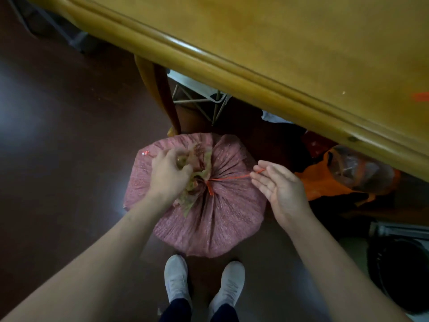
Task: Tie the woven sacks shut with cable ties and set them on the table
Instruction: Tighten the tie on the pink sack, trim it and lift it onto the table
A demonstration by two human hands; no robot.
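While my left grip (169, 170) clamps pink woven sack (220, 217) at neck, right grip (278, 187) lies spread beside red cable tie (228, 178) tail: pinch, pull straight.

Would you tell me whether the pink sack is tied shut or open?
Shut: the neck of the pink sack is bunched, a red cable tie loops round it, and the left hand grips the gathered top.
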